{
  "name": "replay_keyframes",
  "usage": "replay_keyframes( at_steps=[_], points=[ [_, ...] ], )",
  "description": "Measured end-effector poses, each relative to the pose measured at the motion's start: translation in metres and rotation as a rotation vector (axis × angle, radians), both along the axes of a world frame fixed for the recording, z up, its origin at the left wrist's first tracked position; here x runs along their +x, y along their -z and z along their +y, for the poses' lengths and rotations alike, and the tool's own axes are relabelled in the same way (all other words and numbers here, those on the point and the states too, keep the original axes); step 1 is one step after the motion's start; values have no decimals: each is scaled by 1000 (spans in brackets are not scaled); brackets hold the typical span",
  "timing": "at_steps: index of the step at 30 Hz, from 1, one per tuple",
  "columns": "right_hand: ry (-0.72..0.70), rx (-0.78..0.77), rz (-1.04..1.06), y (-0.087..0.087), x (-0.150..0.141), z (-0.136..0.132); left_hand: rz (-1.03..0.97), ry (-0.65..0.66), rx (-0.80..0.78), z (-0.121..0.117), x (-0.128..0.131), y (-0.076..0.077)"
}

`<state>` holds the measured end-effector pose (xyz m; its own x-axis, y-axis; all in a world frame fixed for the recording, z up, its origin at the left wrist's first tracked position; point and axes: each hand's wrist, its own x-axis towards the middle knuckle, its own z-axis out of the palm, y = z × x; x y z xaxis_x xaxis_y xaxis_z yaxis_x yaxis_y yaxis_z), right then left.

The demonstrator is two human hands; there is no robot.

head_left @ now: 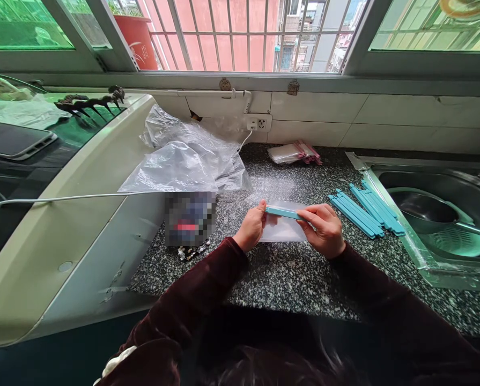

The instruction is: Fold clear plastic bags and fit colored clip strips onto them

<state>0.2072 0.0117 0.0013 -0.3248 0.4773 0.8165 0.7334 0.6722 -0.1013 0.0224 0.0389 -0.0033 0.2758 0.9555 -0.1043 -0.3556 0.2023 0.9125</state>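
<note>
My left hand (251, 228) is closed on the left end of a light blue plastic strip (282, 212), its thumb pointing up. Fingers of my right hand (326, 230) pinch the same strip near its right end. The strip lies across a small clear plastic bag (282, 232) held between both hands, just above the speckled counter; whether it is fixed to the bag I cannot tell. Several more blue strips (356, 215) lie in two loose bundles right of my right hand.
A large crumpled plastic bag (183, 161) and a blurred-out dark object (189, 217) are at left. Behind lies a pack of small bags (286, 154) with red edges. A sink (420, 268) holding a pan (425, 206) is at right. A white cable (82, 197) crosses the left side.
</note>
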Motion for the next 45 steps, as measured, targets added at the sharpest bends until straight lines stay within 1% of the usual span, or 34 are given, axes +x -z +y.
replay_keyframes(
  at_steps=[4, 8, 14, 17, 22, 25, 30, 35, 45],
  points=[
    [-23, 9, 19, -1, -1, 0, -4, -3, -11, 1, 1, 0],
    [-11, -24, 35, -2, -1, 0, -2, -4, -3, 2, 1, 2],
    [-49, -32, 73, -3, -2, 0, 9, -5, 59, 8, 1, 17],
    [-47, -22, 80, -3, -2, 0, 3, -8, 61, 10, 1, 21],
    [-58, 0, 93, -3, -2, 1, 22, -51, 3, 9, 2, 18],
    [-61, 19, 97, -4, -2, 1, 15, -55, -16, 9, 2, 17],
    [-60, 27, 113, -5, -3, 1, -3, -42, -1, 11, 2, 22],
    [-47, 24, 137, -7, -2, 0, -8, -67, -25, 13, 2, 25],
    [-38, 52, 161, -11, 0, -1, -11, -128, -45, 12, 2, 19]
  ],
)
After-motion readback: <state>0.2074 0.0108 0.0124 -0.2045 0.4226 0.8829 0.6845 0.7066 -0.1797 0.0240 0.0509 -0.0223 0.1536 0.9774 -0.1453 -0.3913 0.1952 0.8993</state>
